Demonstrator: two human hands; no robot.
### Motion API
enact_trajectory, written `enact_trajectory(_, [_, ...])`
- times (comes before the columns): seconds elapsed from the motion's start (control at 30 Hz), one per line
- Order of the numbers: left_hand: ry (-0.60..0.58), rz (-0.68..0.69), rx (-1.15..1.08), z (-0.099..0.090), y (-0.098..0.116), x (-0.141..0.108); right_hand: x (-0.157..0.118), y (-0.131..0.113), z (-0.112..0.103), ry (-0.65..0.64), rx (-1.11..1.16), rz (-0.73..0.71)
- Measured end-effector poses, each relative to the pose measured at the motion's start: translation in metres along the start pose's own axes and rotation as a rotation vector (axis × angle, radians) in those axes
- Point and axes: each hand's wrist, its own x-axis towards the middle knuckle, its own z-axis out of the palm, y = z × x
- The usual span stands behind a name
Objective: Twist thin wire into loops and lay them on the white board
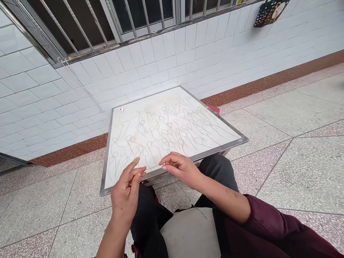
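Observation:
A thin dark strand (153, 168) runs between my two hands over the table's near edge. My left hand (125, 188) pinches one end between thumb and forefinger, where a small orange-red bit shows; its other fingers are partly spread, and one fingertip has a tan covering. My right hand (182, 169) pinches the other end, its fingers curled together. Whether the strand is wire or thread I cannot tell. Beyond my hands, several similar looped strands (168, 132) with loose tails lie in rows on the white tabletop (158, 98).
The metal-edged table stands by a white tiled wall (150, 80) under a barred window (129, 18). A small red-and-white item (122, 110) sits at the far left corner. Grey cloth (190, 233) covers my lap, with a loose dark strand (200, 213) on it. A patterned bag (270, 13) hangs upper right.

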Motion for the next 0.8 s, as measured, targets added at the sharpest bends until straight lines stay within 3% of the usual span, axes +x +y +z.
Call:
enact_trajectory(0.13, [0.036,-0.007,-0.052,-0.003,0.003,0.001,-0.001,-0.005,-0.001,0.057,-0.005,-0.012])
enact_trajectory(0.33, [0.204,-0.017,-0.070,-0.014,0.009,0.006,-0.002,-0.006,-0.002,0.061,0.010,-0.001])
enact_trajectory(0.57, [-0.080,0.004,0.136,0.003,0.019,-0.001,-0.004,-0.010,0.006,0.000,-0.071,-0.076])
enact_trajectory(0.7, [-0.032,-0.034,0.066,0.009,0.018,0.000,-0.007,-0.008,0.005,-0.074,0.044,0.038])
enact_trajectory(0.8, [-0.002,-0.071,0.020,0.007,0.015,0.002,-0.009,-0.005,0.004,-0.051,0.025,0.106])
